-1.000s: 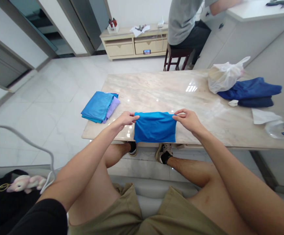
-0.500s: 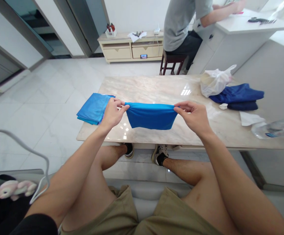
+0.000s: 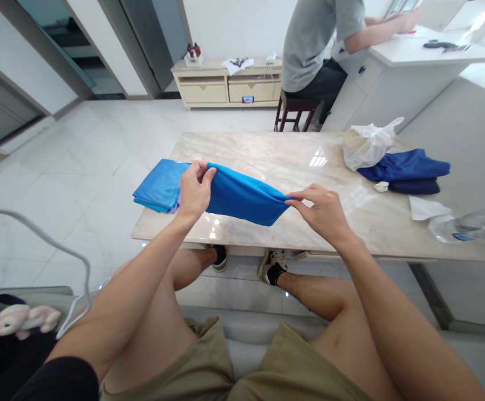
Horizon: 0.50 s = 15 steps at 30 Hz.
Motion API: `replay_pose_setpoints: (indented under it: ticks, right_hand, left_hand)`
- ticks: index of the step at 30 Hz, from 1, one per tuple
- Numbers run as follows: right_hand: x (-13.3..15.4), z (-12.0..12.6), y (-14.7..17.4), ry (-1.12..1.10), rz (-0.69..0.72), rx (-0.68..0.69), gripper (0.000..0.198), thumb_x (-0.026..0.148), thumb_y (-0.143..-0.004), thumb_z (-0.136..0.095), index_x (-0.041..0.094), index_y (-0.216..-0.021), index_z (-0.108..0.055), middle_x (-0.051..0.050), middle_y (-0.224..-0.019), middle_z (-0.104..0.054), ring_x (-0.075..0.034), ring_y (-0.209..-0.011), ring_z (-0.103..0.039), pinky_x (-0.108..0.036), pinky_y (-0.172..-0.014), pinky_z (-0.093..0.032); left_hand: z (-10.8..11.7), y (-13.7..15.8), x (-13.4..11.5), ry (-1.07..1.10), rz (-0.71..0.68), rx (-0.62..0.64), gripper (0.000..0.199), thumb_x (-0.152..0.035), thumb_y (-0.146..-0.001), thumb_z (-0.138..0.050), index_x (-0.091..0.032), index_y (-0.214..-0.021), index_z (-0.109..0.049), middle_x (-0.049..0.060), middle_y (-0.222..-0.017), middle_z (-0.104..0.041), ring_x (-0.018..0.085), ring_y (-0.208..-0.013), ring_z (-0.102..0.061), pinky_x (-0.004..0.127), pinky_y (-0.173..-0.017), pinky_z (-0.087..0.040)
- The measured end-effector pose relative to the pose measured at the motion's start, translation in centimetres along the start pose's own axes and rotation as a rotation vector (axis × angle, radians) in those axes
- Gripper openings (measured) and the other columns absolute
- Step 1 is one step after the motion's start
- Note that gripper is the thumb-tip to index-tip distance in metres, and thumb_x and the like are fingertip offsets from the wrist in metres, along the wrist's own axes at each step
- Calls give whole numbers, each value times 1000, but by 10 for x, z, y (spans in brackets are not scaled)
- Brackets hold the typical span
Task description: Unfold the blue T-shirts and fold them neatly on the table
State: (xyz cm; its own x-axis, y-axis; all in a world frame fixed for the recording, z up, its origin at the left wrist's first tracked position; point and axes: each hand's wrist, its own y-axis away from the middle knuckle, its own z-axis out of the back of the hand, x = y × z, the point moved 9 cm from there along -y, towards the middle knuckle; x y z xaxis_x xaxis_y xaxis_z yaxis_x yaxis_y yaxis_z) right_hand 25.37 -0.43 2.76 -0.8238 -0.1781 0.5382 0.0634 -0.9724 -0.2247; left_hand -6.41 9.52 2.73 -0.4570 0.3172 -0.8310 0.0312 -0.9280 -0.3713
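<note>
A folded blue cloth (image 3: 244,196) hangs stretched between my two hands above the marble-topped table (image 3: 309,225). My left hand (image 3: 195,190) pinches its upper left corner between thumb and fingers. The upper right corner is pinched in my right hand (image 3: 319,210), which sits lower, so the top edge slopes down to the right. Just left of my left hand lies a stack of folded blue fabric (image 3: 158,184), its right side partly hidden by that hand. A bit of purple shows at the stack's edge.
On the table's right are a white plastic bag (image 3: 370,145), dark blue clothing (image 3: 407,170), white paper (image 3: 428,208) and a clear bottle (image 3: 471,224). Beyond the table, a person in grey (image 3: 315,47) sits on a stool (image 3: 296,108). A plush toy (image 3: 20,321) lies at lower left.
My left hand has risen slightly and moved left, while my right hand has dropped and shifted left. The cloth, level before, now slants down to the right.
</note>
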Motion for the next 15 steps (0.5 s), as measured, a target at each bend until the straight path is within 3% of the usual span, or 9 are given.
replay_pose_setpoints:
  ticks: [4,6,11,15]
  right_hand:
    - [4,5,0,-41,30,-62,23,39,-106,-68,23,-108,-84,-14,-114,-82,-34,-113,-74,-46,-101,-59]
    - [0,4,2,-140,-2,-59,23,42,-104,-70,22,-103,-80,-13,-108,-82,-33,-105,-77,-44,-94,-62]
    - [-26,-32,7,-520,-246,162,36,57,-102,-74,22,-109,-67,-6,-75,-78,-25,-69,-77,-34,-66,-61]
    - [-61,-55,-2,-514,-432,194,21,38,-104,-73,19,-105,-64,-7,-75,-79,-21,-64,-77,-29,-64,-59]
  left_hand:
    - [2,0,3,-61,-20,-32,17,-38,-103,-69,-24,-101,-61,3,-97,-73,20,-92,-71,31,-88,-55]
    - [0,0,11,-66,1,-19,17,-37,-101,-71,-24,-104,-60,2,-92,-71,20,-87,-71,31,-85,-55]
    - [-17,-3,55,-74,170,92,24,-36,-98,-73,-26,-113,-57,-5,-74,-63,18,-64,-64,30,-71,-53]
    - [-34,-6,102,-281,308,172,25,-27,-96,-71,-24,-118,-59,4,-94,-76,23,-88,-76,33,-85,-56]
